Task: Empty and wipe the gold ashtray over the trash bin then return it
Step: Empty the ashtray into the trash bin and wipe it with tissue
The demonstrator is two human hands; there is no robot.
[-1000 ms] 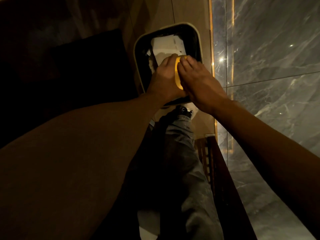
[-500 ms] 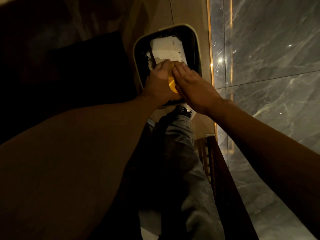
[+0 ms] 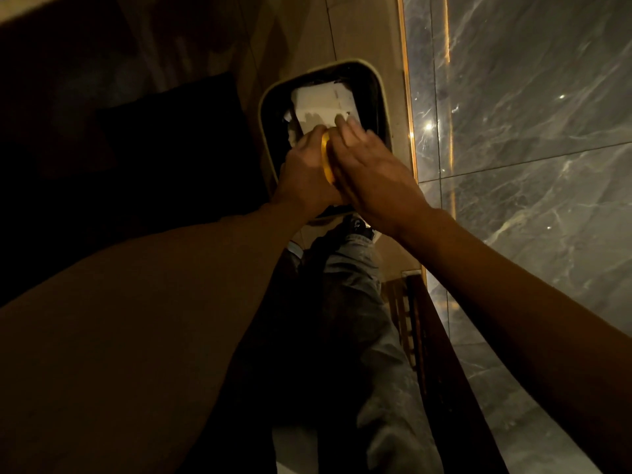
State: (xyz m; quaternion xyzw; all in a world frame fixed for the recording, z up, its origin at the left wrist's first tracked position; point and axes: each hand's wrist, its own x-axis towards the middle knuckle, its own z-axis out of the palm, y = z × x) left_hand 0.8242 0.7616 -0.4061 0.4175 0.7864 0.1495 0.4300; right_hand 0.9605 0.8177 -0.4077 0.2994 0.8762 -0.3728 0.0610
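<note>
So both my hands are over the black rectangular trash bin with the pale rim. My left hand is curled tight around the round gold metal ashtray, holding it on edge so only a thin yellow sliver of rim shows between my hands. My right hand is pressed flat against the other side of it, fingers stretched out, not really gripping; can't tell if there's a cloth under the palm. The ashtray sits above the bin's near half, and crumpled white paper lies inside toward the far end. The bin stands on the tan tiled floor, right next to a grey marble wall with a glowing gold strip along its edge. Lighting's pretty dim.
</note>
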